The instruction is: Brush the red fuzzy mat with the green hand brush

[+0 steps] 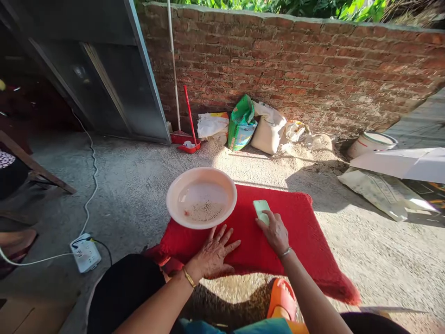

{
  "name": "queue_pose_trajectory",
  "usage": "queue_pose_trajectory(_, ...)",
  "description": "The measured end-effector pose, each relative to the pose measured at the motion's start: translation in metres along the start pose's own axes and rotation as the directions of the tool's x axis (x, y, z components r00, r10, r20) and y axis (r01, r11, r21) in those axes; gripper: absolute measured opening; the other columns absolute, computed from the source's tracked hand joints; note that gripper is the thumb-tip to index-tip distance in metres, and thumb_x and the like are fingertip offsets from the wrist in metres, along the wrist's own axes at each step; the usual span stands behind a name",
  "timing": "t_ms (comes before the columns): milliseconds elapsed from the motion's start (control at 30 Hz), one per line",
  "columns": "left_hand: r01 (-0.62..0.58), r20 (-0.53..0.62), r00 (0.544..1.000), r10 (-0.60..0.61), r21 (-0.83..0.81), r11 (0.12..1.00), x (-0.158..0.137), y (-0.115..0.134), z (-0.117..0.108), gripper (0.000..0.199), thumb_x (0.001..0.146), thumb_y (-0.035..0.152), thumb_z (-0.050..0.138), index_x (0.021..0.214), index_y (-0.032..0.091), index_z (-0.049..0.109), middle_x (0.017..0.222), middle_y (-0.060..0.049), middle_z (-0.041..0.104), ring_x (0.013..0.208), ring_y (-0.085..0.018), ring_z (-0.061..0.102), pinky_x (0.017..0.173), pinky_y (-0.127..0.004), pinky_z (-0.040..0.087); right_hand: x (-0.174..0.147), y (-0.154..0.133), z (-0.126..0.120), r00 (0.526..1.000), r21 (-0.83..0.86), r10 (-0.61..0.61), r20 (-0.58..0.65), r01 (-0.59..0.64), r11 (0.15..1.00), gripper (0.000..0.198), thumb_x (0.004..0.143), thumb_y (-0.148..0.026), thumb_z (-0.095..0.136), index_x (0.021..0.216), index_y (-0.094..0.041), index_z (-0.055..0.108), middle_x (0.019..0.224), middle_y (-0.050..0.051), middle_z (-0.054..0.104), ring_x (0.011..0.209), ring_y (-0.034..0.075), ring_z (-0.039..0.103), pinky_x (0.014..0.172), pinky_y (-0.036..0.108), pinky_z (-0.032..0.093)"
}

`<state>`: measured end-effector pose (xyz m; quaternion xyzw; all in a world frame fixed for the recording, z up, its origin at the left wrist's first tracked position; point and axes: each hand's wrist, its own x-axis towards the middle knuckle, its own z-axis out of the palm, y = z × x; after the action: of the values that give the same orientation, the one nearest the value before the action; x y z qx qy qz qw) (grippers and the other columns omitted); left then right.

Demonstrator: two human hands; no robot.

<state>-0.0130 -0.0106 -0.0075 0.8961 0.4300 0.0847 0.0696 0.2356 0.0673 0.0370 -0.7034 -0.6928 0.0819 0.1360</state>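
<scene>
Basin and hands at a red cloth, seen from above. The round, pale pink basin (200, 224) stands at the far left part of the red cloth (295, 232), its left side reaching past the cloth's edge. Inside, a clear, glossy layer, apparently water, covers the bottom; brown specks (206, 211) are gathered toward the near side, with a small red scrap (187, 213) to their left. The left hand (213, 254) lies palm down on the cloth, grip open and fingers spread, the fingertips just beside the basin's near rim. The right hand (276, 232) has its grip closed on the near end of a pale green block (261, 207), which lies on the cloth to the right of the basin.

Background, along the brick wall (278, 60): a red dustpan (189, 149) holding a white item (188, 144); a white and yellow bag (212, 124) lying low; a green sack (239, 132), upright, its contents hidden; a bulging pale sack (267, 134); and a crumpled bag (295, 131) beside loose sand (309, 155). Farther right stands a bucket (361, 146), whose contents cannot be made out.
</scene>
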Motion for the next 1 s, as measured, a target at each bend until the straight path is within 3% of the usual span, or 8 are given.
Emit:
queue_pose_trajectory(100, 0.003, 0.026, 1.000, -0.003, -0.017, 1.000, 0.002, 0.000, -0.004, 0.080, 0.079, 0.072, 0.048, 0.147, 0.038, 0.025, 0.156, -0.011, 0.022, 0.144, -0.037, 0.013, 0.111, -0.064, 0.012, 0.014, -0.043, 0.014, 0.986, -0.024, -0.159, 0.049, 0.160, 0.987, 0.040, 0.088, -0.047, 0.053, 0.121, -0.026, 0.058, 0.100, 0.007, 0.057, 0.090, 0.020, 0.057, 0.078, 0.029, 0.041)
queue_pose_trajectory(200, 0.015, 0.041, 0.999, -0.014, -0.017, 1.000, 0.005, 0.001, -0.006, 0.080, 0.078, 0.072, 0.050, 0.147, 0.037, 0.028, 0.155, -0.011, 0.025, 0.143, -0.038, 0.015, 0.111, -0.064, 0.011, 0.023, -0.031, 0.010, 0.984, -0.086, -0.153, 0.087, 0.161, 0.983, 0.040, 0.085, -0.047, 0.057, 0.120, -0.028, 0.059, 0.103, 0.007, 0.057, 0.094, 0.021, 0.057, 0.081, 0.030, 0.040)
queue_pose_trajectory(333, 0.009, -0.018, 1.000, -0.009, 0.010, 1.000, 0.010, 0.000, 0.002, 0.081, 0.075, 0.065, 0.062, 0.145, 0.039, 0.031, 0.157, -0.008, 0.022, 0.143, -0.038, 0.016, 0.112, -0.063, 0.010, 0.025, 0.056, -0.028, 0.985, -0.172, 0.167, 0.045, -0.157, 0.972, 0.044, 0.086, -0.049, 0.053, 0.126, -0.029, 0.055, 0.108, 0.009, 0.057, 0.096, 0.023, 0.059, 0.081, 0.033, 0.041)
queue_pose_trajectory(500, -0.023, -0.087, 0.996, 0.025, 0.022, 0.999, 0.016, -0.004, 0.014, 0.079, 0.075, 0.062, 0.064, 0.144, 0.040, 0.032, 0.157, -0.006, 0.023, 0.142, -0.037, 0.018, 0.112, -0.062, 0.009, 0.021, 0.128, -0.071, 0.836, -0.191, 0.546, -0.048, -0.544, 0.817, 0.049, 0.089, -0.052, 0.046, 0.128, -0.024, 0.052, 0.111, 0.013, 0.056, 0.101, 0.024, 0.059, 0.083, 0.035, 0.041)
queue_pose_trajectory(667, -0.042, -0.105, 0.993, 0.046, 0.041, 0.998, 0.015, -0.011, 0.021, 0.077, 0.077, 0.066, 0.058, 0.144, 0.039, 0.034, 0.155, -0.007, 0.028, 0.141, -0.036, 0.023, 0.112, -0.060, 0.011, 0.036, 0.051, -0.036, 0.978, -0.116, 0.208, -0.004, -0.207, 0.971, 0.047, 0.086, -0.054, 0.051, 0.126, -0.028, 0.053, 0.109, 0.009, 0.056, 0.095, 0.022, 0.059, 0.081, 0.032, 0.041)
queue_pose_trajectory(800, -0.070, -0.188, 0.978, 0.092, 0.122, 0.990, 0.016, -0.026, 0.043, 0.086, 0.071, 0.065, 0.066, 0.145, 0.041, 0.030, 0.153, -0.007, 0.033, 0.138, -0.037, 0.029, 0.111, -0.061, 0.010, 0.049, -0.020, 0.003, 0.997, -0.013, -0.048, 0.057, 0.048, 0.999, 0.046, 0.081, -0.055, 0.058, 0.122, -0.033, 0.056, 0.108, 0.006, 0.057, 0.096, 0.022, 0.058, 0.081, 0.032, 0.040)
queue_pose_trajectory(900, -0.073, -0.207, 0.973, 0.103, 0.148, 0.986, 0.021, -0.033, 0.054, 0.090, 0.067, 0.067, 0.068, 0.145, 0.043, 0.029, 0.152, -0.008, 0.034, 0.137, -0.038, 0.031, 0.110, -0.062, 0.010, 0.056, -0.016, 0.003, 0.995, -0.042, -0.061, 0.083, 0.064, 0.997, 0.047, 0.079, -0.055, 0.061, 0.121, -0.036, 0.057, 0.109, 0.004, 0.058, 0.100, 0.022, 0.057, 0.085, 0.033, 0.039)
queue_pose_trajectory(1000, -0.056, -0.177, 0.981, 0.078, 0.122, 0.991, 0.019, -0.025, 0.048, 0.083, 0.072, 0.065, 0.065, 0.144, 0.042, 0.030, 0.153, -0.008, 0.032, 0.138, -0.037, 0.028, 0.110, -0.062, 0.010, 0.052, 0.033, -0.027, 0.984, -0.124, 0.162, 0.070, -0.153, 0.980, 0.047, 0.079, -0.051, 0.061, 0.123, -0.035, 0.056, 0.112, 0.005, 0.058, 0.102, 0.023, 0.058, 0.086, 0.034, 0.039)
